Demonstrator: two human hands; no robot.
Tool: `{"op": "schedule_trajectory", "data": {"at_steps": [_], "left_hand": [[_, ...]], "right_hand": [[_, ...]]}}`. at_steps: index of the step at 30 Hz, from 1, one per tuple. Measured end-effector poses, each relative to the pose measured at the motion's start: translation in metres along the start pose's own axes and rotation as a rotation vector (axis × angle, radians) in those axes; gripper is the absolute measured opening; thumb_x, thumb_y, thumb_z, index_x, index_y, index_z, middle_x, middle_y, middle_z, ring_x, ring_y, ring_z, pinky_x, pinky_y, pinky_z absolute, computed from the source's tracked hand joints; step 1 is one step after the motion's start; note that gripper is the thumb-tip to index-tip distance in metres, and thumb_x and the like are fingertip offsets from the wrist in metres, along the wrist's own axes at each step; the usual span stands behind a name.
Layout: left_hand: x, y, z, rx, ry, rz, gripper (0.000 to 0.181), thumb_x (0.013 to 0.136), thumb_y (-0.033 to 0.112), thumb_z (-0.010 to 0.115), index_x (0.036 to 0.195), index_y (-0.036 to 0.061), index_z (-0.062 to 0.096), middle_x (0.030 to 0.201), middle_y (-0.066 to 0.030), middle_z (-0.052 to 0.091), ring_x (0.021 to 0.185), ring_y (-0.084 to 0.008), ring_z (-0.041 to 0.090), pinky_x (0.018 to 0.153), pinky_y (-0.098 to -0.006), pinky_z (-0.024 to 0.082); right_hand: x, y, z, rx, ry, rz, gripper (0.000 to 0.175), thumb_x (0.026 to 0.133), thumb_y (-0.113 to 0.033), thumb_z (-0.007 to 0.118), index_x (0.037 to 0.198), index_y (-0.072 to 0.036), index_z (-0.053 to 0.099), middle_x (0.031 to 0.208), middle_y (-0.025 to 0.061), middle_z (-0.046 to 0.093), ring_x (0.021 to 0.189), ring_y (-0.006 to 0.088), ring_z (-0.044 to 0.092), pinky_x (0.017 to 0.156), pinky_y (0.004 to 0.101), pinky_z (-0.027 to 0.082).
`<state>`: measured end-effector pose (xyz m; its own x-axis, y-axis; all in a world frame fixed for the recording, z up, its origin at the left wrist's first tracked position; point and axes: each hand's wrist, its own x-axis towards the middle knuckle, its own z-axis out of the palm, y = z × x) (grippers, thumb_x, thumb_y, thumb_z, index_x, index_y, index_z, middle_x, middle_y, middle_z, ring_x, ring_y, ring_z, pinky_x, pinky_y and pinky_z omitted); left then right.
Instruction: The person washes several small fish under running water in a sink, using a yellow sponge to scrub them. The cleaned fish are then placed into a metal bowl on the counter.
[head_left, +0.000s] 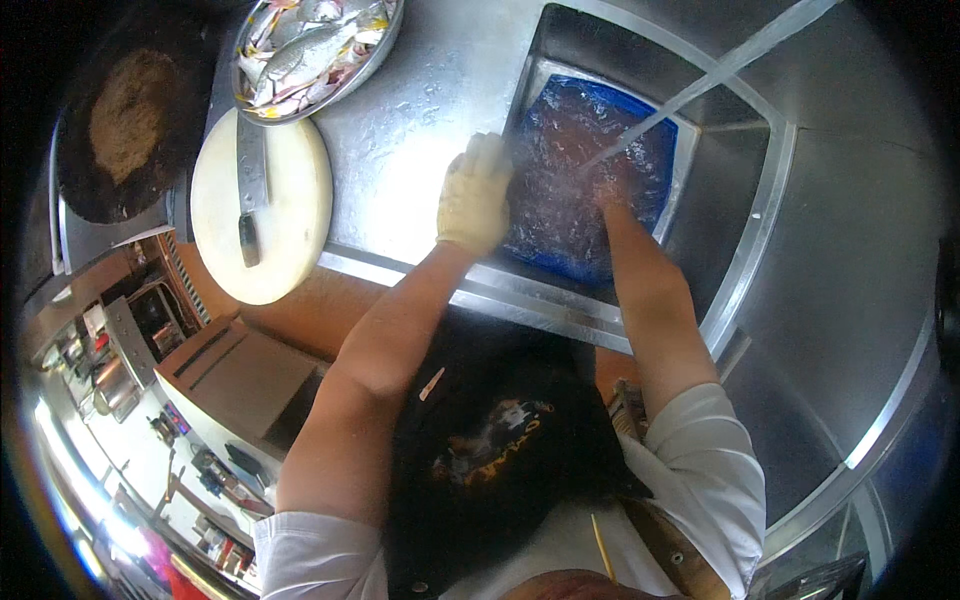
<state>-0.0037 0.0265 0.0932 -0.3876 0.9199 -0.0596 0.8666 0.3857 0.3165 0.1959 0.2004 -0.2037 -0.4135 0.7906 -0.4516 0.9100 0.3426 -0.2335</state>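
Observation:
My left hand (474, 196) wears a pale glove. It lies palm down at the left rim of the steel sink, fingers stretched out and nothing visible in it. A blue plastic basin (670, 176) sits in the sink, full of reddish, churning water (559, 161). My right hand (611, 187) dips into that water; its fingers are blurred and mostly hidden, so whether it holds anything cannot be told. A stream of water (679, 103) pours into the basin from the upper right, landing just beside my right hand.
Left of the sink, a round white cutting board (300, 202) carries a cleaver (253, 169) with a dark handle. A metal bowl (367, 71) heaped with whole fish (311, 56) overlaps the board's far edge. A dark round pan (82, 165) holding brown granular matter stands farther left.

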Motion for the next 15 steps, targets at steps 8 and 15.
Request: {"op": "schedule_trajectory", "data": {"at_steps": [8, 15], "left_hand": [[0.0, -0.001, 0.005, 0.018, 0.048, 0.024, 0.028, 0.071, 0.004, 0.062, 0.099, 0.0021, 0.067, 0.124, -0.0135, 0.046, 0.12, -0.0298, 0.044, 0.096, -0.0427, 0.041], [-0.001, -0.004, 0.0, 0.023, 0.024, -0.001, 0.029, 0.071, 0.005, 0.063, 0.1, 0.0023, 0.067, 0.125, -0.0129, 0.045, 0.121, -0.0286, 0.043, 0.096, -0.0426, 0.041]], "right_hand": [[-0.011, -0.022, 0.018, 0.501, -0.268, 0.228, 0.059, 0.09, -0.05, 0.046, 0.14, -0.019, 0.042, 0.139, 0.0123, 0.045, 0.128, 0.0312, 0.042, 0.101, 0.0458, 0.039], [0.003, -0.028, 0.047, 0.732, -0.426, 0.339, 0.059, 0.09, -0.05, 0.048, 0.139, -0.018, 0.043, 0.134, 0.0138, 0.049, 0.123, 0.0307, 0.046, 0.095, 0.0465, 0.044]]}}
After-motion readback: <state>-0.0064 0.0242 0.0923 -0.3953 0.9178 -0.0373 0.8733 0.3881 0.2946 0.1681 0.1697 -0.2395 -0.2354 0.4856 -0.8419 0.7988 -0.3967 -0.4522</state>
